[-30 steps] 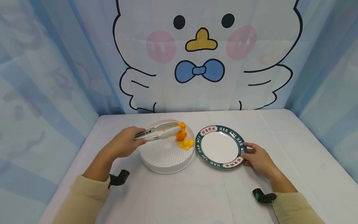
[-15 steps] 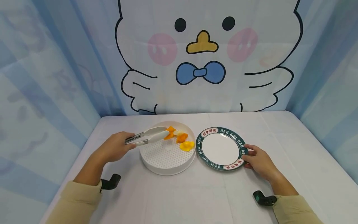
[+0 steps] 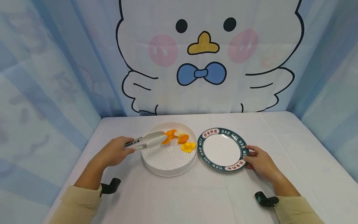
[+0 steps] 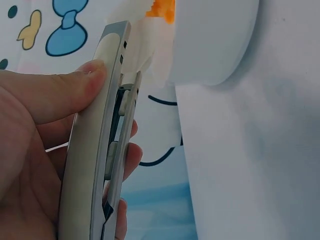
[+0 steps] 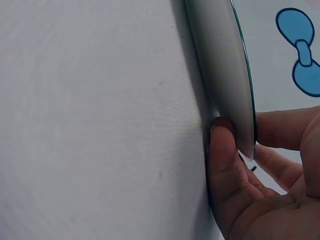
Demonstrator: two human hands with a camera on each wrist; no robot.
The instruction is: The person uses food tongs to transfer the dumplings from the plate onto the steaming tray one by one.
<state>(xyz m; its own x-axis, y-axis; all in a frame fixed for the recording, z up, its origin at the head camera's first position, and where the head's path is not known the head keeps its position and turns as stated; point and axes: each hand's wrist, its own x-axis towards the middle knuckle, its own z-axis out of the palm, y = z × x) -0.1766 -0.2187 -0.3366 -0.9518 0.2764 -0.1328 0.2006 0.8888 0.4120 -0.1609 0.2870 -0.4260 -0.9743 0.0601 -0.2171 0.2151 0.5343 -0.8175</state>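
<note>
My left hand (image 3: 116, 151) grips a pair of tongs (image 3: 152, 140) with pale tips and metal handles. In the left wrist view, thumb and fingers wrap the tongs (image 4: 87, 150). Their tips meet an orange lobed piece (image 3: 169, 136) over the round white tray (image 3: 163, 161) with a dimpled floor; whether they pinch it, I cannot tell. Beside it in the tray lie an orange-and-white piece (image 3: 183, 138) and a yellow piece (image 3: 188, 147). My right hand (image 3: 260, 161) pinches the near right rim of a green-edged plate (image 3: 222, 150); the right wrist view shows the plate (image 5: 225, 75) edge-on between thumb and fingers.
Tray and plate stand side by side, almost touching, on a white-covered table (image 3: 193, 199). A curtain (image 3: 201, 96) with a cartoon figure hangs behind the table's far edge, and blue curtains close both sides.
My left hand and the tongs have drawn left and toward me. The orange piece at the tongs' tips has moved left, away from the other pieces. My right hand stays on the plate.
</note>
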